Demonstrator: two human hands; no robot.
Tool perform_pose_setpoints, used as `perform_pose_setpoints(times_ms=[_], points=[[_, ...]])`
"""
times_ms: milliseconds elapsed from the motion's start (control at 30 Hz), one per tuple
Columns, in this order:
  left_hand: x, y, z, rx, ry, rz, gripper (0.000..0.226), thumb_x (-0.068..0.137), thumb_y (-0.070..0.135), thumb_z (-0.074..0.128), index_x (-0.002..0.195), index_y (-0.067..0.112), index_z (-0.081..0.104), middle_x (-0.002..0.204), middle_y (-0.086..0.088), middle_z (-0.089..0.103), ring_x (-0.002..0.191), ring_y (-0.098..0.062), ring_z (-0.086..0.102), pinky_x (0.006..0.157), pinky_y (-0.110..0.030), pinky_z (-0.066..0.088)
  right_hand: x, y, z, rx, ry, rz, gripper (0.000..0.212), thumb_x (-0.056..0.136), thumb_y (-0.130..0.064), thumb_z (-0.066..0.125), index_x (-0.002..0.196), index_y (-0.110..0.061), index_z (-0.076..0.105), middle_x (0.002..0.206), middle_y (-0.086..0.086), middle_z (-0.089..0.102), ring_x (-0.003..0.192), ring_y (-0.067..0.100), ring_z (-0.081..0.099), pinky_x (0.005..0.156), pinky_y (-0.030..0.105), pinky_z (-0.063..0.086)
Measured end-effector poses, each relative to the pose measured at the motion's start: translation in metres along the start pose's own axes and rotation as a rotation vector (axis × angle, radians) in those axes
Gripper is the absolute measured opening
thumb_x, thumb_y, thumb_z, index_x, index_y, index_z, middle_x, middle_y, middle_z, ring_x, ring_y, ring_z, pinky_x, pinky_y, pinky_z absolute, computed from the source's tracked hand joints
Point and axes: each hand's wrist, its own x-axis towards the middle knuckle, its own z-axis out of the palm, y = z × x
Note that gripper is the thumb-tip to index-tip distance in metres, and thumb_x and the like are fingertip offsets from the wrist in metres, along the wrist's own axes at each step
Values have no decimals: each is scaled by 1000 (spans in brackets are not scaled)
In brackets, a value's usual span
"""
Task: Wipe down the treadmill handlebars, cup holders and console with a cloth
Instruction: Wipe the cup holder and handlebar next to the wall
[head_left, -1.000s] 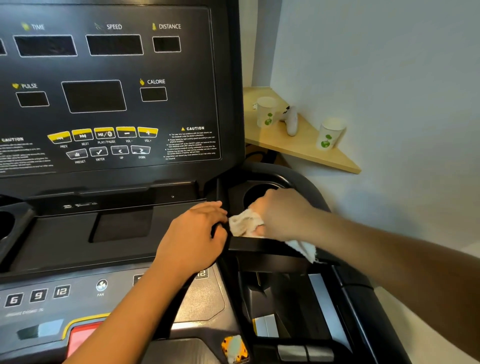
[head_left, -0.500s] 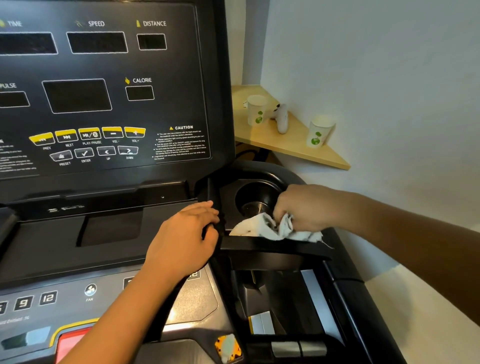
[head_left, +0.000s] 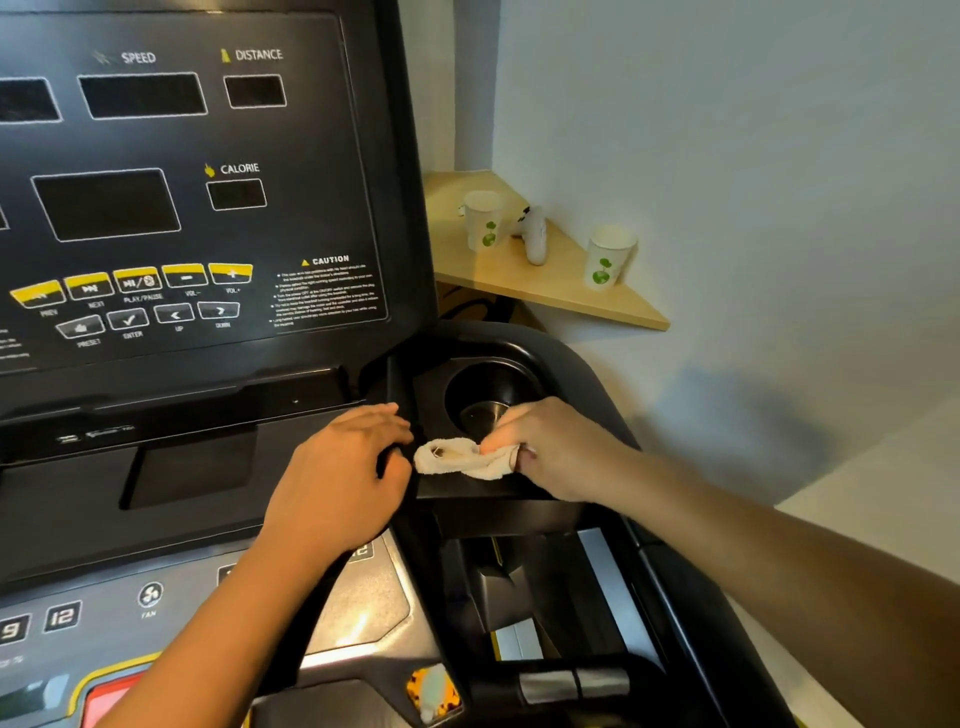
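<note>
Cloth (head_left: 457, 465): pulled leftward across the tray front since half a second ago. Now bunched at the tray's near-left corner, just beside the left hand and just in front of the cup holder.
Right hand (head_left: 556, 447): moved left with the cloth, now at the cup holder's near rim. Fingers are curled tight and pinch the white cloth's right end against the black tray.
Left hand (head_left: 348, 467): still palm-down on the console deck's right edge. Fingers are relaxed, with the tips bent over the rim. It holds nothing and lies close to the cloth, though whether they touch cannot be told.
Cup holder (head_left: 475, 387): round black well right of the console, with a metal floor showing. The cloth lies outside it.
Console (head_left: 208, 218): dark display panel with SPEED, DISTANCE and CALORIE windows above yellow buttons.
Handlebar (head_left: 571, 686): black bar with silver grip plates, low in the head view.
Shelf (head_left: 550, 291): wooden corner ledge carrying two paper cups (head_left: 483, 221) and a white handheld object between them.
</note>
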Motion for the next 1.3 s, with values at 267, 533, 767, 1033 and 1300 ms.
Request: perform_pose_setpoints(times_ms=[267,533,767,1033,1300], points=[[-4,-2,-6,145,-275,286,50,91,55,32,138,46,48,145,22,47,144,-4,27,112,-44,20,-16,-21,-24,-365,-151,2,57,90,-3,52,140,-30,49,146,-1,36,128,22,37,106,38,38],[-6,-3,-5,30,-154,248,45,86,44,41,123,39,65,130,17,62,135,-3,41,108,-34,25,-44,-35,27,-273,-73,-87,72,99,-49,36,153,-32,-7,161,-11,-15,148,11,-12,121,49,4],[-6,2,-2,45,-47,119,50,83,40,38,115,25,73,122,8,68,126,-8,52,108,-26,25,-59,-1,19,-134,55,99,47,100,-52,32,146,-50,26,157,-16,22,142,8,25,113,27,22],[-3,7,-4,26,-28,102,50,82,37,38,118,21,70,117,5,70,122,-12,57,104,-27,29,-19,-36,60,69,459,36,29,95,-16,54,117,-23,70,119,1,67,116,20,54,95,33,49],[-8,4,-5,3,-3,115,48,83,31,38,113,20,73,117,5,71,120,-6,55,103,-24,30,-53,-4,63,-77,460,-66,49,74,-2,79,118,-20,69,130,5,62,124,26,53,90,40,56]])
